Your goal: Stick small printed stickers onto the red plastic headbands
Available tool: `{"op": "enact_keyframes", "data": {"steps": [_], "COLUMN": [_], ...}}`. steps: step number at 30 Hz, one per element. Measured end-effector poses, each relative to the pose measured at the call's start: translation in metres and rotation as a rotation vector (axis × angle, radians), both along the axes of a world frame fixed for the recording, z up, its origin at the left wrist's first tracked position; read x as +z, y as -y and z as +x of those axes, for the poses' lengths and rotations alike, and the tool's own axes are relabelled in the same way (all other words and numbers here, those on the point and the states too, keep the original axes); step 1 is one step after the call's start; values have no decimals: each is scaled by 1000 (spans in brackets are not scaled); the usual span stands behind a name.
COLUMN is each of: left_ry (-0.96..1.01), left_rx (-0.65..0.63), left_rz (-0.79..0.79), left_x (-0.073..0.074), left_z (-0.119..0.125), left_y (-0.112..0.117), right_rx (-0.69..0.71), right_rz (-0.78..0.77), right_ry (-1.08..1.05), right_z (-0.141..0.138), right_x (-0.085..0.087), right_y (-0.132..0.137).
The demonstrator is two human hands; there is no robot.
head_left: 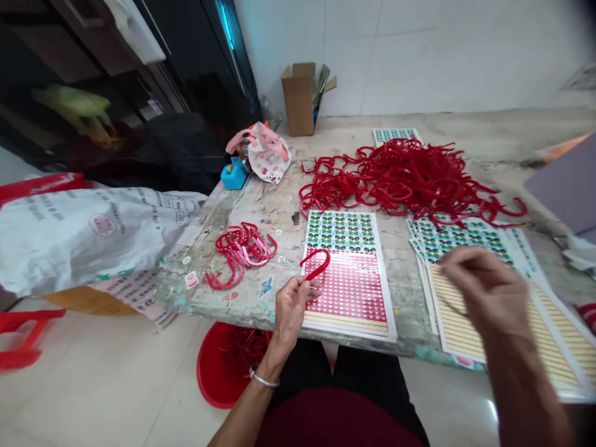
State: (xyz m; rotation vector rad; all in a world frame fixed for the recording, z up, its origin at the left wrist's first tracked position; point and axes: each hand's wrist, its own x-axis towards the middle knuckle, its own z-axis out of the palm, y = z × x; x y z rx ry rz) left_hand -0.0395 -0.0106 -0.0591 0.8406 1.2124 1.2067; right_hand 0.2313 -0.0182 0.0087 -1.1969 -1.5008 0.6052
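Note:
My left hand (pixel 294 303) pinches one end of a red curved strip (pixel 320 268), bent like a hook, over a sticker sheet (pixel 344 282). That sheet has green-and-blue printed pictures on top and red rows with small white marks below. My right hand (pixel 488 288) is raised over more sticker sheets (pixel 459 323), smeared by motion. Its thumb and fingers are pressed together; whatever they may hold is too blurred to name. A small heap of red and pink curved strips (pixel 244 251) lies left of my left hand. Behind the sheets spreads a large pile of red curved strips (pixel 405 174).
A blue object (pixel 234 174) and a patterned bag (pixel 269 155) sit at the table's back left. Behind them stands an open cardboard box (pixel 298 102). A red basin (pixel 218 366) with red strips is under the front edge. White sacking (pixel 93 233) lies at left.

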Motion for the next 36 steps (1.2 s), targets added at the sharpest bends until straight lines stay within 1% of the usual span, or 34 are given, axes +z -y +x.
{"op": "enact_keyframes", "data": {"steps": [1,2,4,6,8,11,13,15,17,20,22,24,25,26,27,29,30,32,33,35,36], "left_ry": [1,14,64,99,101,68,52,57,99,230,323,396,425,449,467,482,480,460,447,423,412], "left_rx": [-16,-41,-121,-187,-211,-168,-126,-93,-64,-21,14,43,49,46,34,-1,-20,-45,-48,-48,-42], "left_rz": [26,49,78,92,99,108,111,113,119,133,133,121,112,103,95,85,81,74,70,55,46], "left_x": [11,22,40,52,56,54,52,50,50,52,54,55,56,56,55,54,53,51,50,48,47], "left_z": [3,7,15,22,27,31,32,32,30,28,28,29,31,32,35,39,41,43,43,42,41], "left_y": [-1,-1,-2,-3,-4,-6,-7,-9,-12,-18,-21,-23,-24,-23,-23,-20,-18,-14,-12,-9,-8], "right_rx": [41,111,203,241,246,200,99,-27,-98,-97,-130,-187,-182,-144,-81,88,133,148,129,75,46], "right_rz": [-56,-81,-27,50,108,155,160,132,70,-52,-79,-84,-124,-197,-296,-509,-564,-573,-548,-490,-464], "right_ry": [85,175,306,416,508,611,649,633,554,425,384,305,224,104,-49,-426,-598,-855,-931,-974,-939], "right_z": [-16,-31,-55,-70,-75,-74,-72,-68,-64,-60,-62,-67,-71,-76,-83,-97,-104,-115,-119,-124,-125], "right_x": [-3,-4,-5,-4,-3,-2,-5,-12,-27,-59,-79,-89,-89,-87,-82,-70,-64,-56,-54,-52,-52], "right_y": [-5,-10,-17,-22,-24,-27,-28,-30,-31,-27,-22,-14,-10,-6,-3,-1,-1,-4,-6,-10,-11]}}
